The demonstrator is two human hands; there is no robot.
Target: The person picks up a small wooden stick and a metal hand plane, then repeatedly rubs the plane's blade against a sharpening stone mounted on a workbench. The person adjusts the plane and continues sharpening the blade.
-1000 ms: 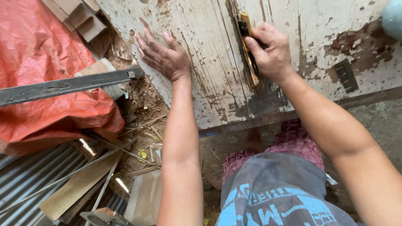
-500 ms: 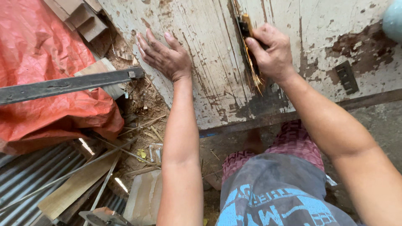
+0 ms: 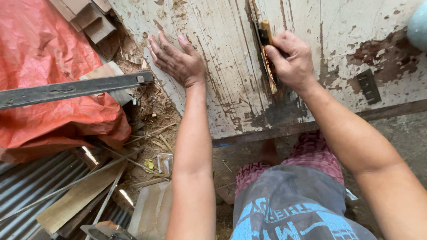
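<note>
left hand [image 3: 178,62] flat, fingers spread, palm pressed on the peeling white door panel [image 3: 222,58]. right hand [image 3: 291,60] fisted round a wire brush [image 3: 267,53], bristles against the dark vertical groove in the panel. red tarp [image 3: 40,66] and grey metal bar [image 3: 71,89] at left, corrugated sheet [image 3: 31,191] below

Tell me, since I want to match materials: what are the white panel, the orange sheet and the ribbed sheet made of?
The panel looks like wood under flaking white paint; grain and brown bare patches show. The orange sheet seems plastic tarp, creased and slightly glossy. The ribbed sheet looks like grey corrugated metal, judging by its even ridges.
</note>
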